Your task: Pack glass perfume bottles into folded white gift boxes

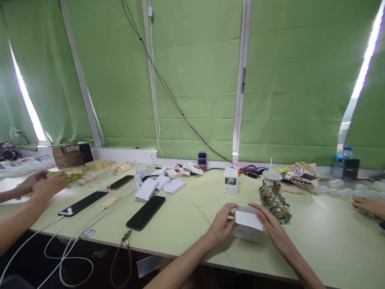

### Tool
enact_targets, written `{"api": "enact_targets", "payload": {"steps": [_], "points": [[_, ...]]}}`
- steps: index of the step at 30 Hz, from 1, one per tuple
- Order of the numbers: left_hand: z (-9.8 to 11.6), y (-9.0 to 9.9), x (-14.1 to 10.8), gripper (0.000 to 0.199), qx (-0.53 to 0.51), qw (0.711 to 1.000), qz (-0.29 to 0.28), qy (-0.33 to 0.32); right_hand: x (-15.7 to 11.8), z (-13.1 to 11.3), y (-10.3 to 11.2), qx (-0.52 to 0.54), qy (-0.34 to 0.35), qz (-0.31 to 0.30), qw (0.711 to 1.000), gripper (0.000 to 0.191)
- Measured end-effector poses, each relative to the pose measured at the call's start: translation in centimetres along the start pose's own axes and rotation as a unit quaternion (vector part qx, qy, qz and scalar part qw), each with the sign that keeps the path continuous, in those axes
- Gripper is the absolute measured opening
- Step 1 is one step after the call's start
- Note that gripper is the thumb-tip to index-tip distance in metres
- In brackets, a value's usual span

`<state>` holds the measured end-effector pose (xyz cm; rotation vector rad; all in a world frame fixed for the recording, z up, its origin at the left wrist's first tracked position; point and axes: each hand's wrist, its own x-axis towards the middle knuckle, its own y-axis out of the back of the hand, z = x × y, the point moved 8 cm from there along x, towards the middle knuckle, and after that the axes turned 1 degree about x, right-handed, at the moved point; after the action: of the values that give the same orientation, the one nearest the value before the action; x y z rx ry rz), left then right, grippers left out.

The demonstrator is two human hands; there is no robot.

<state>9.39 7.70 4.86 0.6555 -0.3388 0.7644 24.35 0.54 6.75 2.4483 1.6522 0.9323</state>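
Observation:
A small white cardboard box (246,233) with a lid flap lies between my two hands near the front edge of the table. My left hand (223,224) grips its left side, fingers and thumb bent around the edge. On the other side my right hand (269,220) holds the box, its thumb by the raised flap. Behind it stands a white box with a flower picture (230,182). To the right of my right hand sits a bundle of shiny, greenish round packets (276,206), with a lidded plastic cup (272,178) behind.
Several white boxes (174,187) are piled at the centre-left. A black phone (146,212), another phone (82,203) and white cables (87,224) lie left. Co-workers' hands (49,186) show at the left and a hand (368,205) at the right. The table's front edge (168,253) is close.

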Motion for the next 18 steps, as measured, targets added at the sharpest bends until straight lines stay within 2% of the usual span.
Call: {"api": "enact_targets", "payload": {"steps": [4, 8, 12, 18], "points": [[0.0, 0.1, 0.0, 0.056, 0.002, 1.0, 0.005, 0.001, -0.1, 0.0, -0.2, 0.021, -0.006, 0.003, 1.0, 0.039], [0.9, 0.0, -0.2, 0.057, 0.024, 0.999, -0.007, -0.031, -0.1, -0.2, -0.3, 0.028, 0.003, 0.002, 1.0, 0.037], [1.6, -0.1, -0.4, 0.06, 0.063, 0.996, -0.022, -0.064, -0.1, 0.2, -0.3, 0.042, 0.004, 0.026, 0.999, 0.041], [1.3, 0.0, -0.4, 0.062, 0.067, 0.996, -0.011, -0.064, -1.1, 1.3, -1.4, 0.055, 0.012, 0.068, 0.996, 0.042]]}}
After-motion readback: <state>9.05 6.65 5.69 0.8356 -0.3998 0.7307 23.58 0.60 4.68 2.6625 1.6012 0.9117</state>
